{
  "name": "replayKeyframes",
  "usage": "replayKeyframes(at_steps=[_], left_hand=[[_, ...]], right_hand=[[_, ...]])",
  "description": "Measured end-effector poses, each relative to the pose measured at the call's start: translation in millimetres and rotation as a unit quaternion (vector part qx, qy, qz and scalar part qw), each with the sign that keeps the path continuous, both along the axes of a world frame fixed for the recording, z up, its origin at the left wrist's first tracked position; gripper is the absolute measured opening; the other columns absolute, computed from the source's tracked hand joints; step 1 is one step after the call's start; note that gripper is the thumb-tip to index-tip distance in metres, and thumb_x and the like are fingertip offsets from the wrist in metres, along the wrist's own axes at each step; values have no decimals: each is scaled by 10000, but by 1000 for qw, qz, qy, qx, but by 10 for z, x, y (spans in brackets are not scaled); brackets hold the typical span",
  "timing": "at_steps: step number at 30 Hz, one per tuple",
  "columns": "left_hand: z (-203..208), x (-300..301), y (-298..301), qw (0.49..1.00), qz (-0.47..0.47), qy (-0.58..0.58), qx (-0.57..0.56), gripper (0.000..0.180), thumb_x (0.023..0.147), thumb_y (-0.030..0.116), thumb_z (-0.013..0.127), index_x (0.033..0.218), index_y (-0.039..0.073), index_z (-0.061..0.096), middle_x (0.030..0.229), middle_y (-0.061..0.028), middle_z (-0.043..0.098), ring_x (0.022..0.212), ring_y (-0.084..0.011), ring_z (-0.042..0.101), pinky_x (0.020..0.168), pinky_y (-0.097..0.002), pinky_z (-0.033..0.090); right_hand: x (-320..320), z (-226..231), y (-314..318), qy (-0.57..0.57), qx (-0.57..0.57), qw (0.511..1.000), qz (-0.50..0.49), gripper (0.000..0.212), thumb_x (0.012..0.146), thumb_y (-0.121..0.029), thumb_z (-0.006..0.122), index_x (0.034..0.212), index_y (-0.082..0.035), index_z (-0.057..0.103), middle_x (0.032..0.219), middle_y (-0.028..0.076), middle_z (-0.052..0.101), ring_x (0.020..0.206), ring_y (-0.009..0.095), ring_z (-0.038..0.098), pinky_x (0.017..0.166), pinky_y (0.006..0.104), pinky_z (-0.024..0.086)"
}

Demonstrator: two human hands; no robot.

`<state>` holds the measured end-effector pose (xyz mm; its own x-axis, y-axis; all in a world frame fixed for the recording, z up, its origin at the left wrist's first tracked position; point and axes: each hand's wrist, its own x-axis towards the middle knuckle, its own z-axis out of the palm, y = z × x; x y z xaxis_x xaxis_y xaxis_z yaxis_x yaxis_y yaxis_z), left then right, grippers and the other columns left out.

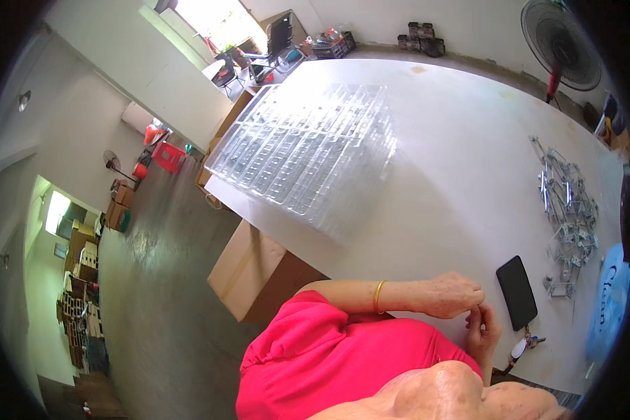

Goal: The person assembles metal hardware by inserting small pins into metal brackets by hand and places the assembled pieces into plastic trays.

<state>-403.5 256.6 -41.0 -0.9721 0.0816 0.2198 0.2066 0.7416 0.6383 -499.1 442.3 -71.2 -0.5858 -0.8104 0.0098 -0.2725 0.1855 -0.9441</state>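
Observation:
My left hand, below a gold bangle on the wrist, is closed with its fingers curled in at the table's near edge. Just beside it, my right hand is bent at the fingers, its tips meeting those of the left. Whatever they may pinch is too small or hidden to make out. A black smartphone lies screen up to the right of both hands. Keys with a white tag rest just below it. Farther right, a loose heap of silvery metal brackets spreads along the table.
A stack of clear plastic compartment trays stands on the white table, at its left side. Cardboard boxes sit beside that edge. At the right are a blue plastic package and, beyond the table, a standing fan.

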Motion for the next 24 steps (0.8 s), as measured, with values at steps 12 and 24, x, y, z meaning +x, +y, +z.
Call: replayKeyframes(at_steps=[12, 24], left_hand=[[-109, -303, -119, 994, -21, -105, 22, 83, 910, 103, 604, 961, 38, 591, 914, -163, 643, 861, -405, 642, 708, -497, 506], [-403, -462, -171, 995, -42, -54, 74, 72, 932, 117, 641, 965, 58, 618, 876, -134, 671, 809, -358, 660, 663, -441, 518]], right_hand=[[-205, 11, 28, -1, 29, 996, -79, 55, 979, -67, 630, 1000, -22, 654, 793, 132, 666, 706, 238, 666, 640, 349, 505], [-244, 166, -3, 162, 46, 985, -43, 77, 930, -68, 672, 992, -33, 642, 821, 170, 645, 744, 361, 664, 643, 425, 507]])
